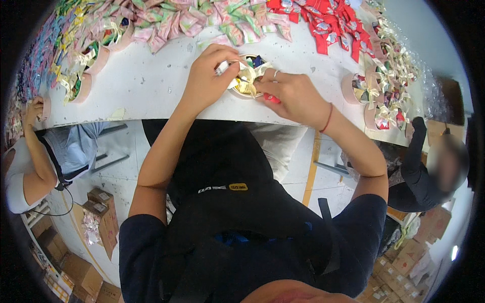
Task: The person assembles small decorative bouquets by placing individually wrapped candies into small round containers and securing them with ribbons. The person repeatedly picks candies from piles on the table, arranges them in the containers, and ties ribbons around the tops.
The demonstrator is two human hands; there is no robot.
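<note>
A small round box (240,94) with a pale rim sits near the table's front edge, holding wrapped sweets in dark blue, green and yellow. Across its top runs a cream ribbon (247,73), looped and partly hidden by my fingers. On the box's left side, my left hand (212,73) is closed, thumb and forefinger pinching the ribbon; something white shows at the fingers. From the right, my right hand (290,95), wearing a ring, is closed on the ribbon too. A red wrapped piece (272,98) shows under the right fingers.
Pink-green packets (187,20) and red packets (333,25) lie in heaps along the far side. Ribboned boxes stand at left (83,88) and right (348,90). One person (35,161) works at left, another (419,171) at right. Cartons (103,212) stand on the floor.
</note>
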